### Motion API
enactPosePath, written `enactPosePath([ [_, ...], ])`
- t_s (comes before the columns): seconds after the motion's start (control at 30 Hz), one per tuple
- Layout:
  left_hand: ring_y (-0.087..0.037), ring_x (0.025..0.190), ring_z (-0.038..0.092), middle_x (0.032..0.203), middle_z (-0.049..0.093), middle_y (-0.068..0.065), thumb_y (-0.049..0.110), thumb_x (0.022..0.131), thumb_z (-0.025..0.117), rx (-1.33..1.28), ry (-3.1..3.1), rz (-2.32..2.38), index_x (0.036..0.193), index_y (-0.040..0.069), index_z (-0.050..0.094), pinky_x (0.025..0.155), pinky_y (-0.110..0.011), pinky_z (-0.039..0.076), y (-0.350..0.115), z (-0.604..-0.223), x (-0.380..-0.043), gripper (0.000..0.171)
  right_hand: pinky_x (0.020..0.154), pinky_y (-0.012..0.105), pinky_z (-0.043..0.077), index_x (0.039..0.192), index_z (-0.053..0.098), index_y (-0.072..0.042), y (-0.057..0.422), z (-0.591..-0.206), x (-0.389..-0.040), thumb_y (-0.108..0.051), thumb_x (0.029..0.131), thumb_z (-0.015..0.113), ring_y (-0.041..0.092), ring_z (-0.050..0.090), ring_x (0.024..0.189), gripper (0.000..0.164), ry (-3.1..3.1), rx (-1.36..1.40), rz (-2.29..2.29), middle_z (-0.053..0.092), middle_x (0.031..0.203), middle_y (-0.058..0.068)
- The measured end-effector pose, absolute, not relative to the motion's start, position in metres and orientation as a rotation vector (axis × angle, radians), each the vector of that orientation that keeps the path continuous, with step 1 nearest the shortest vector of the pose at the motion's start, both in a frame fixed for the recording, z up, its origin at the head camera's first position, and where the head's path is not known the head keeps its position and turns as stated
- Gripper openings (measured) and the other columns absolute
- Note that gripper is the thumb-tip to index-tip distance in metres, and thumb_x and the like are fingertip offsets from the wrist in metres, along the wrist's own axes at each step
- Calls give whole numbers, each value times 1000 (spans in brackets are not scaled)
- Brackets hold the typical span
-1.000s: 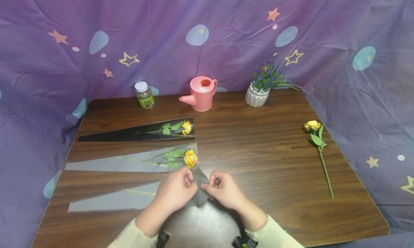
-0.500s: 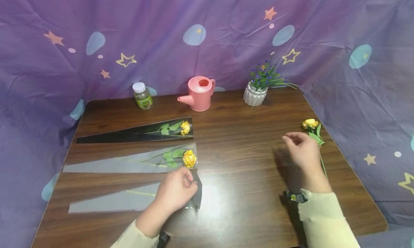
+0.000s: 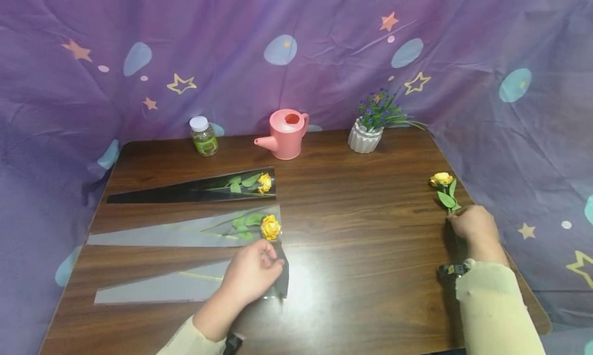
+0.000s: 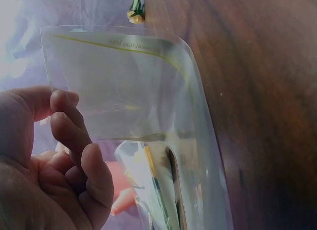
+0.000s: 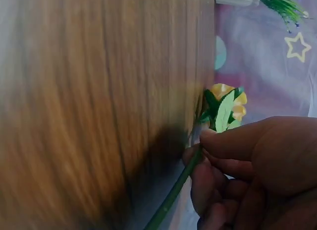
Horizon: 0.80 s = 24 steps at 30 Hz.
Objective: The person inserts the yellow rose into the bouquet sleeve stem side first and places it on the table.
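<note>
At the table's right side my right hand point(image 3: 477, 229) pinches the green stem point(image 5: 174, 193) of a yellow rose point(image 3: 441, 178) between thumb and fingers, just below the leaves. My left hand point(image 3: 252, 270) pinches the edge of a clear, grey-backed flower sleeve point(image 3: 157, 285) at its wide end. In the left wrist view the sleeve's mouth point(image 4: 114, 81) stands spread open, with thumb and forefinger at its rim. Behind it lie a second grey sleeve point(image 3: 139, 235) and a black sleeve point(image 3: 157, 193), each with a yellow rose inside.
Along the back of the wooden table point(image 3: 352, 216) stand a white-lidded jar point(image 3: 204, 137), a pink watering can point(image 3: 287, 136) and a white pot point(image 3: 365, 137) of purple flowers. A purple patterned cloth point(image 3: 231, 46) hangs behind and at both sides.
My right hand has left the sleeve's mouth, moved right across the table and taken hold of the rose's stem. The left hand keeps its place at the sleeve.
</note>
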State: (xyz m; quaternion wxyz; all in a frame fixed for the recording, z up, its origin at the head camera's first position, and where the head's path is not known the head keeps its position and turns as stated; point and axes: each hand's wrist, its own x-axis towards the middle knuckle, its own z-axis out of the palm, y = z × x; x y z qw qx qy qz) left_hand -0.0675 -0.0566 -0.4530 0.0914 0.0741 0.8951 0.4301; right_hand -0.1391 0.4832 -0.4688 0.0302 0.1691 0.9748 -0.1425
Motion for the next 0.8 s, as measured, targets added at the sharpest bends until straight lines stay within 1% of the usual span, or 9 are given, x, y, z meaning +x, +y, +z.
enactPosePath([
  [0.1,-10,54,55,69,62,8,22,90,79,222,2651,1283,91,14,63,53,-31,48,-56,-454,-68,18,71,57,55,99,74,10,477,-474,-140,-20,97,64,54,67,84,32,3018,477,-531,72,94,33],
  [0.2,-11,53,55,69,62,8,22,91,78,220,2644,1287,92,14,63,53,-32,48,-56,-454,-69,17,60,40,53,100,73,13,460,-471,-142,-18,100,61,29,68,64,33,2972,444,-749,73,72,14],
  [0.27,-10,53,55,68,62,9,22,91,78,218,2649,1285,92,14,63,53,-32,48,-56,-455,-70,17,56,30,51,104,71,16,445,-466,-143,-16,102,60,13,64,59,34,2912,422,-944,70,65,2],
  [0.3,-10,54,56,68,62,9,22,91,78,219,2654,1282,92,14,63,54,-32,49,-56,-455,-71,17,55,27,52,105,69,18,436,-464,-144,-15,102,59,9,62,59,34,2886,410,-1042,69,66,-2],
  [0.37,-10,55,56,68,62,9,22,91,78,220,2663,1276,91,14,63,55,-33,49,-57,-456,-71,17,55,23,53,105,66,20,416,-457,-146,-12,103,60,5,61,59,33,2832,384,-1235,67,68,-8],
  [0.5,-10,56,56,69,62,9,23,91,78,215,2671,1265,91,14,63,55,-32,49,-57,-457,-73,17,55,22,55,101,65,15,376,-440,-147,-6,102,63,4,61,59,21,2749,244,-1549,66,71,-12],
  [0.6,-10,56,57,69,63,8,22,92,78,207,2663,1266,92,14,63,55,-33,50,-57,-456,-73,17,55,21,55,98,66,16,344,-427,-145,0,101,64,4,64,60,17,2725,66,-1723,70,73,-12],
  [0.73,-11,56,57,69,62,8,21,92,78,199,2653,1269,92,13,63,54,-33,49,-58,-456,-74,17,59,20,58,96,62,23,302,-415,-138,10,98,63,5,68,62,13,2578,-160,-2094,76,80,-5],
  [0.8,-11,56,56,68,62,8,21,92,78,200,2653,1271,92,13,63,54,-32,49,-58,-455,-74,17,60,21,59,94,61,23,283,-412,-134,13,97,63,6,69,63,10,2472,-239,-2265,77,83,1],
])
